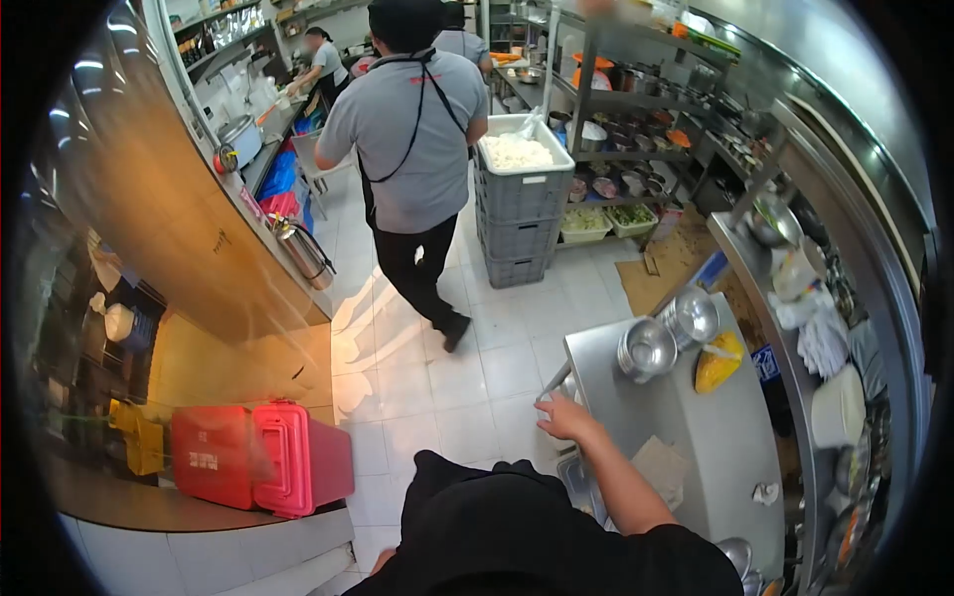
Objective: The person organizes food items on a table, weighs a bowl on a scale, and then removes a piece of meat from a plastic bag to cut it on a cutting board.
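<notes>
My right hand (564, 417) is stretched forward over the floor, close to the left edge of a steel table (715, 447). Its fingers look loosely apart, and I see nothing in them. On that table stand stacked metal bowls (648, 350), with a yellow bag (719, 362) beside them. A brownish sheet (660, 471) lies on the tabletop nearer to my forearm. Only a small bit of my left hand (383, 561) shows beside my black clothing at the bottom; its fingers are hidden.
A person in a grey shirt (412, 129) walks ahead, back turned. Stacked grey crates (517, 214) hold white food on top. Racks with pots (636, 99) stand behind. A red bin (308, 459) is at lower left, a steel shelf (740, 238) at right. White floor tiles (477, 387) lie between.
</notes>
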`<state>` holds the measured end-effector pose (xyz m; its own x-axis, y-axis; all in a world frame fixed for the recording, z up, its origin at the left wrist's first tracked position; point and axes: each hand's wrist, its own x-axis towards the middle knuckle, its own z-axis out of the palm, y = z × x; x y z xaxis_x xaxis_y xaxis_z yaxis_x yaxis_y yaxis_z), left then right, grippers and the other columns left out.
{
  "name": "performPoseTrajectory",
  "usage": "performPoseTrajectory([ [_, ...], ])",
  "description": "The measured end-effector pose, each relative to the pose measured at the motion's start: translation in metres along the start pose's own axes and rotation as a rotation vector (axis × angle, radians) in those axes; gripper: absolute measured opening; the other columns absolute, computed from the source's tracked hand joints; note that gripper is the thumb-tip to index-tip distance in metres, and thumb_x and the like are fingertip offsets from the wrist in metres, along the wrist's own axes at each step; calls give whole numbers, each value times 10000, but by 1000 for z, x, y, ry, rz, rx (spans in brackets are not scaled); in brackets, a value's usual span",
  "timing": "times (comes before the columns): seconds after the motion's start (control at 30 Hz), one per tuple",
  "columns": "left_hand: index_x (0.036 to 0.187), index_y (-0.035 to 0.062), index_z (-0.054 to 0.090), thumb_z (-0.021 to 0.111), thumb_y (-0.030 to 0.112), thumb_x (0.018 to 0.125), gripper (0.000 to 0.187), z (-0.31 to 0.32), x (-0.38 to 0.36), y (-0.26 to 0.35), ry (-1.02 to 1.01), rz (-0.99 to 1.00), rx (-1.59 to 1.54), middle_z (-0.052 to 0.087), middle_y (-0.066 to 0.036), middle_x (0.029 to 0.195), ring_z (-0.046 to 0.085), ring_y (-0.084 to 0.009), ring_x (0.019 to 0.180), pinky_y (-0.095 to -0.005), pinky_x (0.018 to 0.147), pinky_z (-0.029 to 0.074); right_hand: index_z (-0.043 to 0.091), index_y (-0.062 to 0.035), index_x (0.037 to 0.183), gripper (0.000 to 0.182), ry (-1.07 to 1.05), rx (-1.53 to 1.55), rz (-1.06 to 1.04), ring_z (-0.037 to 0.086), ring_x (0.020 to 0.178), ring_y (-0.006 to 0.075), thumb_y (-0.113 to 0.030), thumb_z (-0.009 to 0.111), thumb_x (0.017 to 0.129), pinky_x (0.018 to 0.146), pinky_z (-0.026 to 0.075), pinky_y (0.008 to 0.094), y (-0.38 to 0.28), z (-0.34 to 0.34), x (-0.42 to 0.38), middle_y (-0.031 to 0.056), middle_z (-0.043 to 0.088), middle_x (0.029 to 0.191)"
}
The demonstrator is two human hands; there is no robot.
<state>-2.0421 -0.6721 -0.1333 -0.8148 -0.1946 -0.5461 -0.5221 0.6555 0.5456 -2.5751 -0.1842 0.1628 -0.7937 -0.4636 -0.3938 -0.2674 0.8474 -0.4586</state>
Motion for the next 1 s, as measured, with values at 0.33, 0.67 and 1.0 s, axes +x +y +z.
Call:
performPoseTrajectory([
  [0.33,1210,129,731,736,348,857,415,-62,162,51,0,-123,-138,714,-207,1186,691,-325,1079,-461,1004,489,692,-149,1239,418,177,-207,301,558,1220,393,-377,704,888,999,493,501,63,-46,194,198,584,1297],
  [0.67,1114,106,765,801,296,810,361,-367,596,290,139,158,152,714,-221,1160,665,-384,1120,-447,987,526,699,-61,1262,517,313,194,603,616,1218,387,-412,711,883,1029,507,434,106,-44,224,207,666,1282],
  [1.0,1094,112,765,793,219,823,292,-424,737,488,217,391,142,688,-191,1194,611,-361,1184,-438,1040,482,712,-62,1253,567,-25,230,632,649,1190,358,-497,679,891,1045,499,413,183,-117,275,200,705,1237],
])
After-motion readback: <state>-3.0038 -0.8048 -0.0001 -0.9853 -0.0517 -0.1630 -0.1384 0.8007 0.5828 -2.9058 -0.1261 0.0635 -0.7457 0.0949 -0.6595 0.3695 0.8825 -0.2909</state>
